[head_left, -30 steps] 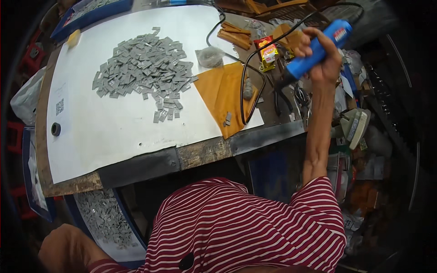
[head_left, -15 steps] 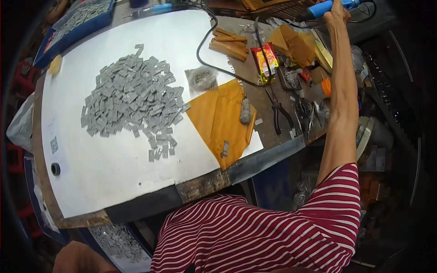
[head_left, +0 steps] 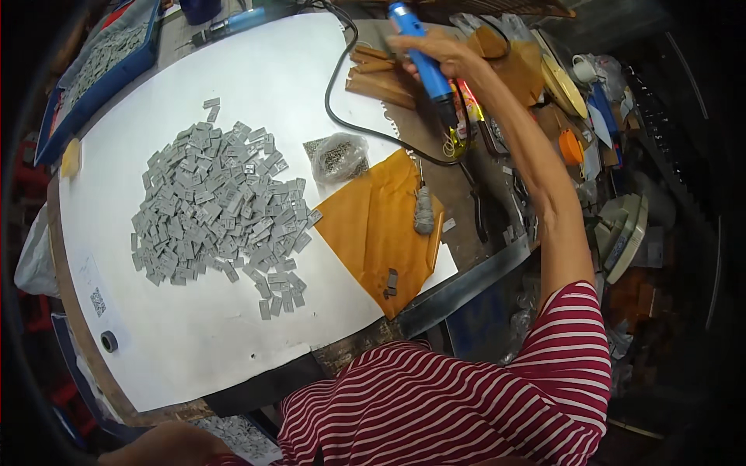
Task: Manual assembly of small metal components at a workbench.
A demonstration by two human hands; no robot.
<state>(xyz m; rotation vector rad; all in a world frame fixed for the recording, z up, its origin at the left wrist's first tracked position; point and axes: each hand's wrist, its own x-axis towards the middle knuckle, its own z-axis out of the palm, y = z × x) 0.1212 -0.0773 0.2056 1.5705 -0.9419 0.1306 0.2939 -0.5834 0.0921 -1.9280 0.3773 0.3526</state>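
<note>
Right now I see my right hand (head_left: 439, 56) reaching far out over the back of the bench, fingers clenched around the blue handle of a soldering iron (head_left: 423, 62). The tool tilts with its blue butt end up toward the far edge and its dark tip pointing down toward me, just above a small red and yellow packet (head_left: 465, 116). Its black cord (head_left: 342, 101) loops off to the left across the white sheet (head_left: 256, 93) and curves back under the tip. My left hand is out of view; only a bare knee or arm shows at the lower edge, so I cannot tell its state.

On the white sheet, well to the left of the iron, lies a wide heap of small grey rectangular parts (head_left: 217, 213). Just right of the heap sits a small clear bag (head_left: 338, 155) of tiny pieces. An orange sheet (head_left: 373, 225) lies near the bench's front edge, with a grey wound bobbin-like piece (head_left: 423, 211) at its right side and one grey part (head_left: 391, 281) near its lower corner. Brown wooden strips (head_left: 381, 78) lie just left of my hand. A blue tray (head_left: 97, 66) with more grey parts stands at the far left corner
</note>
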